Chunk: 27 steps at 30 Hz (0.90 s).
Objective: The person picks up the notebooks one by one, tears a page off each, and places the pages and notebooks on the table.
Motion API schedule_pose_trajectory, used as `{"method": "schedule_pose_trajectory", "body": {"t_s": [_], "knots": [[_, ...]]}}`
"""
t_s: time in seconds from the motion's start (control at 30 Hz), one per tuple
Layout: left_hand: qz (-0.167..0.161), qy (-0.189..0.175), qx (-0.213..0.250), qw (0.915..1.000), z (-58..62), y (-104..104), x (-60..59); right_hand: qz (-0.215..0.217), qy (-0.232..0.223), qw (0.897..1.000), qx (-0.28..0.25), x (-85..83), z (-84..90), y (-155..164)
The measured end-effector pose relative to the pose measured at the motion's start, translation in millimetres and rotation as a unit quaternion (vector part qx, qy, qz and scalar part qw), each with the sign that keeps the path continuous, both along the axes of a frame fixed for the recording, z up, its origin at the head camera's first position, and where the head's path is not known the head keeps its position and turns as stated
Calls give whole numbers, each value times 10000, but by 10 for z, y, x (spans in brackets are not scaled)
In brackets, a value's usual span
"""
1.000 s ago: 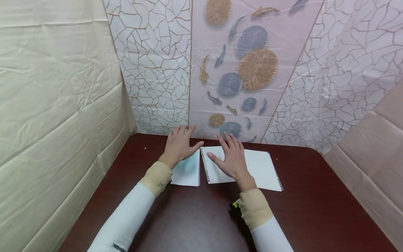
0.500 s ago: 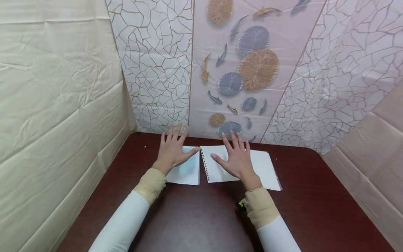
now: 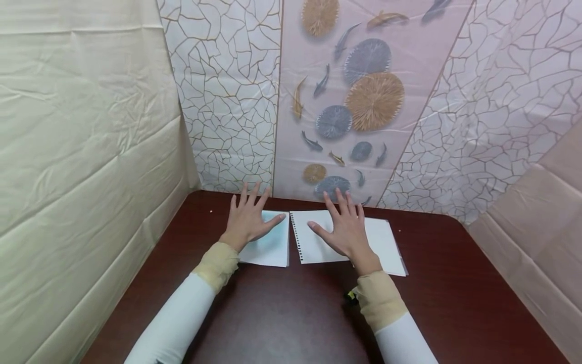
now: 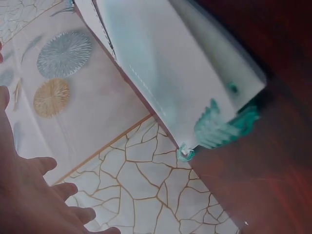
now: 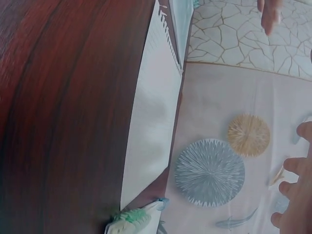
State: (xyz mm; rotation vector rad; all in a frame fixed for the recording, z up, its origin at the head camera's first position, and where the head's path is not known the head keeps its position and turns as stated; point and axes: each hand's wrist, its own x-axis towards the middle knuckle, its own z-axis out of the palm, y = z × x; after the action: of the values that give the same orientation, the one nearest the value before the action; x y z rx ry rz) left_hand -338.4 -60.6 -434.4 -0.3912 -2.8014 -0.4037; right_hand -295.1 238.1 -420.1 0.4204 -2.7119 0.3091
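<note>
My left hand [image 3: 247,220] is held with fingers spread over the left notebook [image 3: 275,247], whose page has a pale blue tint. A teal coil binding [image 4: 214,129] shows at that notebook's end in the left wrist view. Over the white papers on the right, my right hand [image 3: 344,227] also has its fingers spread. Beneath it lies a loose sheet [image 3: 309,247] with a row of torn holes along its left edge. Further right is another white pad [image 3: 386,247]; a green coil [image 5: 134,217] shows beside the sheet in the right wrist view. Neither hand holds anything.
The papers lie towards the back of a dark red-brown table [image 3: 291,318]. A patterned cloth [image 3: 232,101] hangs behind its rear edge. Beige cloth [image 3: 91,151] closes the left side, and more cloth [image 3: 541,202] hangs at the right.
Both hands have moved apart, the left one leftward and the right one slightly rightward, and their fingers have spread. The papers stay in place. Over the last half second little has moved.
</note>
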Motion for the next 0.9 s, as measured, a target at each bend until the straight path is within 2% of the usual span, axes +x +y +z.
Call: {"method": "schedule_pose_trajectory", "body": {"t_s": [0.13, 0.27, 0.43, 0.63, 0.77, 0.9], "knots": [[-75, -243, 181, 9995, 42, 114, -72, 62, -21, 9997, -233, -6, 14, 118], [-179, -449, 505, 9975, 102, 281, -141, 195, 115, 9974, -681, -16, 68, 270], [-333, -490, 692, 9958, 106, 537, -197, 205, 101, 9905, -1358, -18, 154, 495], [-723, -367, 172, 9966, 21, 975, -237, -180, -359, 9754, -2167, -31, 186, 821], [-1177, -404, -40, 9922, 12, 1320, -237, -483, -879, 9616, -2556, -83, 171, 1049], [-1600, -513, -263, 9854, 24, 1626, -268, -788, -1543, 9468, -2712, -141, 139, 1256]]}}
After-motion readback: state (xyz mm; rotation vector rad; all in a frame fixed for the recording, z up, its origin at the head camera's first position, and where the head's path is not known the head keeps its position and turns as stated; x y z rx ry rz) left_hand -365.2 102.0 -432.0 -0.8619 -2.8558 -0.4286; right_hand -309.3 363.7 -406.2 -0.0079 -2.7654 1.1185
